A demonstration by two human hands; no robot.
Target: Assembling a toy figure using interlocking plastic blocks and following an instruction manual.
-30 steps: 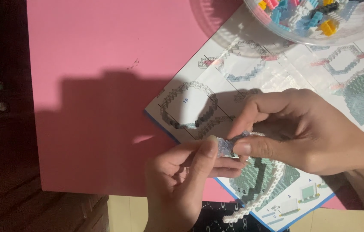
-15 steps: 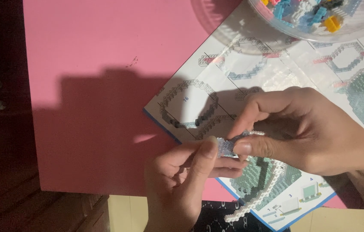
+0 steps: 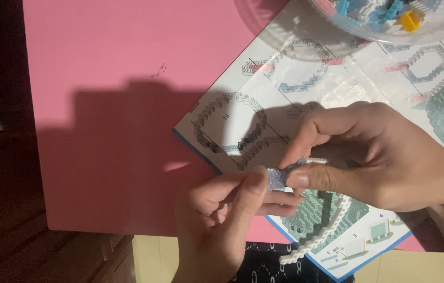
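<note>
From here I'd worry most about the small pale-blue brick piece (image 3: 279, 178), lower centre of frame: it is pinched only at its edges, so uneven pressure could pop it loose or snap the thin white brick chain (image 3: 320, 230) curving down from it past the bench edge. My left hand (image 3: 222, 220) rises from the bottom, thumb pressed shut against the piece. My right hand (image 3: 384, 157) reaches in from the right, thumb and forefinger closed on its other end, above the instruction sheet (image 3: 264, 105).
</note>
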